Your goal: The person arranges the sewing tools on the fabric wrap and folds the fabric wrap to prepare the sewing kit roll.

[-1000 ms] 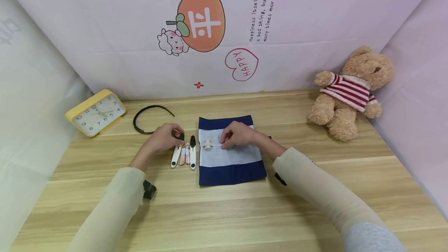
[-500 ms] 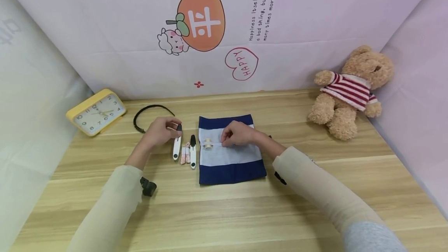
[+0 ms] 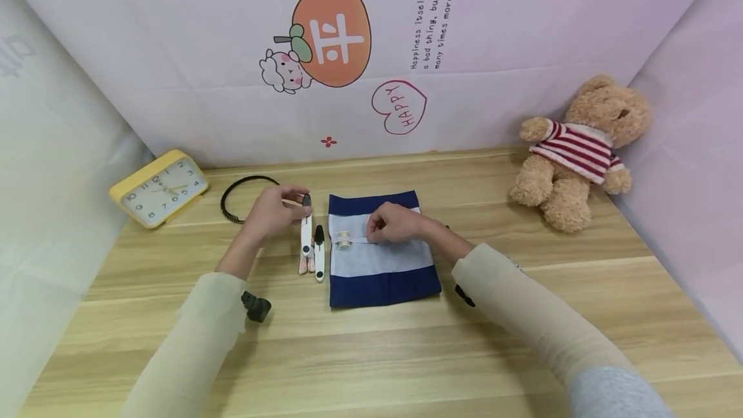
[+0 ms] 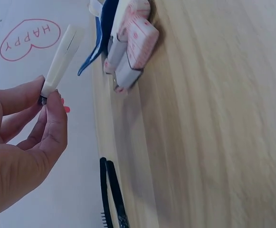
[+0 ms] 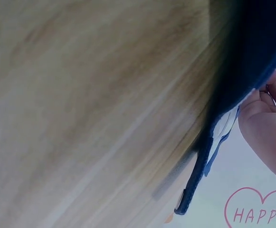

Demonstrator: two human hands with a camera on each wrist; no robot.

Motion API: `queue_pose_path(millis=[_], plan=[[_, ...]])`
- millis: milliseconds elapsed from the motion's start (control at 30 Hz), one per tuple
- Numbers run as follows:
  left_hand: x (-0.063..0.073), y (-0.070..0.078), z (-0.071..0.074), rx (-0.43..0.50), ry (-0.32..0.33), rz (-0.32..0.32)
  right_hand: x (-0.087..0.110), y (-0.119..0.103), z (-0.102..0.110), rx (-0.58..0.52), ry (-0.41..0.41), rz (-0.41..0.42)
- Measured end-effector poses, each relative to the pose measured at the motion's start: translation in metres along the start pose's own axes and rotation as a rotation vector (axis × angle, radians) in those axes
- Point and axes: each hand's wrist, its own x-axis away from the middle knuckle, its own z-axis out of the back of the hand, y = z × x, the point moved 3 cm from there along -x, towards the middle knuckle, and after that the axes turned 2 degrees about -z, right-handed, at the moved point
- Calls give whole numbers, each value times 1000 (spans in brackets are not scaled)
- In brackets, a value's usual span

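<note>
My left hand (image 3: 273,215) pinches the black end of a slim white tool (image 3: 306,237), a black dot near its lower end. In the left wrist view this tool (image 4: 59,61) is raised off the table, tilted. Below it lie small pink-and-white folded bundles (image 3: 303,265) with white bands, partly covered in the head view. A matching white tool (image 3: 320,263) lies beside them. My right hand (image 3: 395,221) rests over the blue-and-white cloth organizer (image 3: 386,290), fingertips pinching a white elastic strap (image 3: 360,240). That strap runs across a cream spool (image 3: 344,242).
Behind my left hand lies a black headband (image 3: 229,202). A yellow clock (image 3: 159,189) stands at the back left of the wooden table (image 3: 360,360). At the back right a teddy bear (image 3: 574,153) leans near the wall.
My left hand has lifted the white tool from beside the bundles, first away from me, then to the right over them. My right hand stays at the strap.
</note>
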Motion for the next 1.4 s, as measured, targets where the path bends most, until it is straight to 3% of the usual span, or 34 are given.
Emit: queue_pose_path(millis=[1067, 1400], plan=[[-18, 17, -31, 101, 13, -47, 2, 0, -2, -12, -7, 1], [-27, 24, -39, 171, 7, -20, 1, -1, -1, -12, -12, -17]])
